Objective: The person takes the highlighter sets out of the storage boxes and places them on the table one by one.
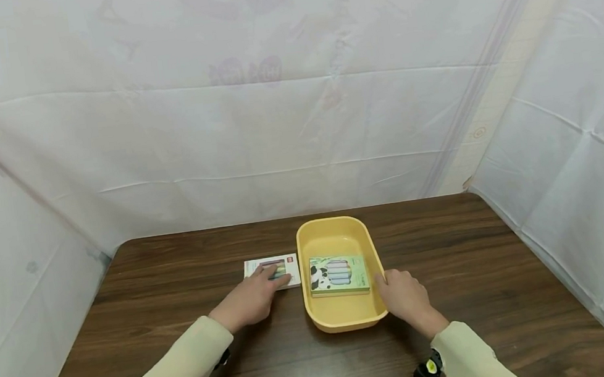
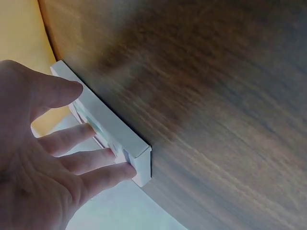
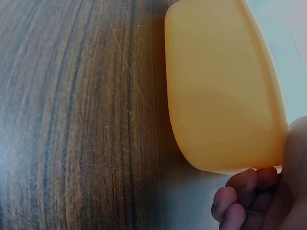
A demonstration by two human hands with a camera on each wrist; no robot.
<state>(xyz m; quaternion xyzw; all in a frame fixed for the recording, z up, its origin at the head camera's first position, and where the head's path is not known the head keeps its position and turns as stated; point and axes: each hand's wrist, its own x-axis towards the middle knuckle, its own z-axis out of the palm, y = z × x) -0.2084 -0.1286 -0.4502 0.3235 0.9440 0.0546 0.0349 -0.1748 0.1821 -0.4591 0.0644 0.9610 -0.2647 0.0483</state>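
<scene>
In the head view a yellow plastic bin (image 1: 345, 319) stands on the table, and inside it lies a green box (image 1: 338, 275) printed with a panda and pastel-coloured sticks. Left of the bin, right by its wall, a flat white box (image 1: 292, 263) with a picture of coloured sticks lies on the tabletop. My left hand (image 1: 250, 299) rests on that box, its spread fingertips (image 2: 125, 170) on the printed face and the thumb over the near side. My right hand (image 1: 406, 300) grips the bin's right rim near the front corner, with the fingers curled at the outer wall.
The dark wood-grain table (image 1: 176, 265) runs up to a white sheet (image 1: 273, 129) hung behind it and at both sides. A dark wrist strap with a small device (image 1: 429, 368) sits on the right wrist.
</scene>
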